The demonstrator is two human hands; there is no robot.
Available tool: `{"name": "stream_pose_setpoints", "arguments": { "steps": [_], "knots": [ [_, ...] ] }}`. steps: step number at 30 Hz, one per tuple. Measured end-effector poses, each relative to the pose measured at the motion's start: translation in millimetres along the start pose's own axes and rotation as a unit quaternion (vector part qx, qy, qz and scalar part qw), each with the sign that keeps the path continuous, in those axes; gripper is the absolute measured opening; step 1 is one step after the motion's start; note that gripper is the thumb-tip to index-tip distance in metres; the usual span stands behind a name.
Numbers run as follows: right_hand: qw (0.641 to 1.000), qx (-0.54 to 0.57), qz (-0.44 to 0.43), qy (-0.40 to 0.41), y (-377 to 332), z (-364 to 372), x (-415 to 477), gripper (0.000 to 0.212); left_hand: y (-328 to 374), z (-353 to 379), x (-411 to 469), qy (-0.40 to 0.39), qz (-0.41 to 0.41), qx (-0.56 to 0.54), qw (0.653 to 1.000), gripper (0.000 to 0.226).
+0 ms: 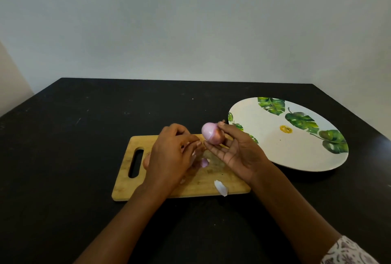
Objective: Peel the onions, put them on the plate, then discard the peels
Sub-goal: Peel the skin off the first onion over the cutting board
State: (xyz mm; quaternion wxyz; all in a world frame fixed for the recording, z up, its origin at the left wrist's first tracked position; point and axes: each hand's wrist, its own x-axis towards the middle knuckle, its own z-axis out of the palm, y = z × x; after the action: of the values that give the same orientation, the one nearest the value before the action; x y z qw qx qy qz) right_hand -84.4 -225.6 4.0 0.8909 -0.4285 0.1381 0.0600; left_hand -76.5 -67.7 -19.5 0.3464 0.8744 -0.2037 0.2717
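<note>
Single head-worn wide-angle view, looking forward and down, close over the table (63,137)

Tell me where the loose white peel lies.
In the head view, lower centre, the white peel lies on the cutting board near its front right corner, close to the right hand.
</note>
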Motion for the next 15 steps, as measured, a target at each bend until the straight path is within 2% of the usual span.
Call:
{"name": "stream_pose_setpoints", "arguments": {
  "steps": [4, 10, 15],
  "knots": [
    [0.999, -0.050, -0.005, -0.010, 2, 0, 2, 0.015, 2, 1, 0, 0.016, 0.012, -0.012, 1.000, 0.010],
    [0.994, -0.104, -0.011, -0.019, 6, 0, 4, 0.017, 10, -1, 0, 0.011, 0.037, -0.069, 0.997, 0.038],
    [0.991, -0.125, -0.035, -0.028, 8, 1, 3, 0.023, 10, -1, -1, 0.000, 0.035, -0.046, 0.998, 0.033]
  ]
}}
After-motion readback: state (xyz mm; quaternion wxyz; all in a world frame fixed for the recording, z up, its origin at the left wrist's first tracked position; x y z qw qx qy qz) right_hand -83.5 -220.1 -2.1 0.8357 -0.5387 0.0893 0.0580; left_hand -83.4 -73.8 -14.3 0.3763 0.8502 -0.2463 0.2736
